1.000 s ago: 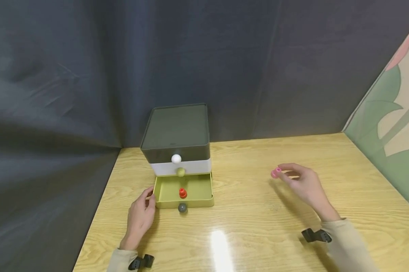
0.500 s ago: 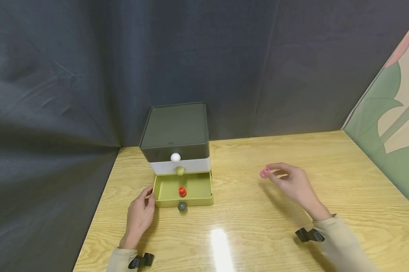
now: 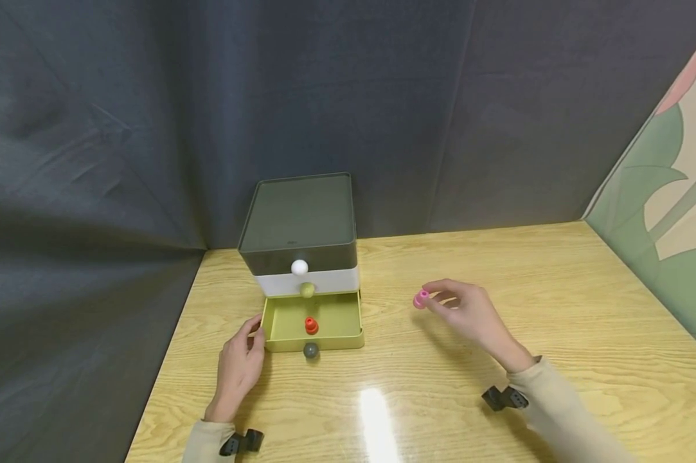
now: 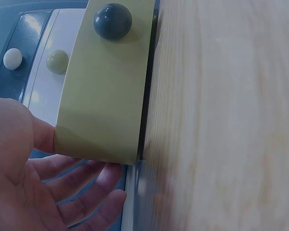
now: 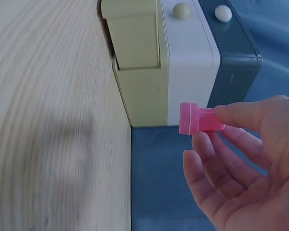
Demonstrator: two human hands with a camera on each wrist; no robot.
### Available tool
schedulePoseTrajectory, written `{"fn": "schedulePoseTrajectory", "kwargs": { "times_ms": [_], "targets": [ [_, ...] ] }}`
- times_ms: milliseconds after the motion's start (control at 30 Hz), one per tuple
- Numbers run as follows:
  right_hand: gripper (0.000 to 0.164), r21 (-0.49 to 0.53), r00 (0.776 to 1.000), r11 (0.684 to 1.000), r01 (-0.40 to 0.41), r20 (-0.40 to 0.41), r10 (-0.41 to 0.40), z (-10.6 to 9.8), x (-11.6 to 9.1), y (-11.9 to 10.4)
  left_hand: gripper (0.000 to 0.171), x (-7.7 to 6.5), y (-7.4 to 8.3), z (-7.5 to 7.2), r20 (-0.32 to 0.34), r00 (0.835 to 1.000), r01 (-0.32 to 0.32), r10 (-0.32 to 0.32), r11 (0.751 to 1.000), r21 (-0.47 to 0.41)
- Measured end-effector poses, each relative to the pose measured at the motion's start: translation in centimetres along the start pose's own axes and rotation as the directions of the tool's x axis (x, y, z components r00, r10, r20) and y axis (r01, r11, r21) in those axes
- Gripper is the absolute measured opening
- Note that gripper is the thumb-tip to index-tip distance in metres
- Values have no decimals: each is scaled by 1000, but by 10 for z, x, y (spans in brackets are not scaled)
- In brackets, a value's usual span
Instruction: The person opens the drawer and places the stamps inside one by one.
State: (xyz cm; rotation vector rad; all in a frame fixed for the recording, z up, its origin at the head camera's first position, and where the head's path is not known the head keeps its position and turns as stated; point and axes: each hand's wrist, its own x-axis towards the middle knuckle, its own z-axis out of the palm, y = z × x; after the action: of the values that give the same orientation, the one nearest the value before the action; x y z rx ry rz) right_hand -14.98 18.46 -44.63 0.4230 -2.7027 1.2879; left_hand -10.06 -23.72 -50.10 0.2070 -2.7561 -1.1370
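My right hand pinches a small pink peg-shaped piece between thumb and fingertips. It has a wide round end and a narrower stem. The hand is raised over the table, right of the drawer unit. At the unit's bottom, the yellow-green drawer is pulled out. A similar red piece stands inside it. My left hand grips the drawer's left side near the front corner. In the left wrist view the thumb is by the top edge, other fingers along the side; the thumb tip is hidden.
The unit has a dark top tier with a white knob and a white tier with a green knob. The open drawer bears a dark knob. A dark curtain hangs behind the wooden table.
My right hand has moved left across the table toward the drawer, carrying the pink piece. The left hand, the drawer and the red piece have stayed in place.
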Motion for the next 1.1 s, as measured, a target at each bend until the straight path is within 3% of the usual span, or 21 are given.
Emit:
{"fn": "schedulePoseTrajectory", "kwargs": {
  "times_ms": [467, 800, 1100],
  "targets": [
    [26, 59, 993, 996, 64, 94, -70, 34, 11, -29, 44, 1, 0, 0, -1, 1000, -2, 2, 1000, -6],
    [22, 171, 971, 978, 120, 186, -152, 62, 22, -52, 43, 2, 0, 0, -7, 1000, -6, 6, 1000, -3],
    [24, 162, 955, 977, 139, 238, -175, 91, 31, -62, 42, 2, -2, 1, -12, 1000, -12, 12, 1000, -3]
  ]
}}
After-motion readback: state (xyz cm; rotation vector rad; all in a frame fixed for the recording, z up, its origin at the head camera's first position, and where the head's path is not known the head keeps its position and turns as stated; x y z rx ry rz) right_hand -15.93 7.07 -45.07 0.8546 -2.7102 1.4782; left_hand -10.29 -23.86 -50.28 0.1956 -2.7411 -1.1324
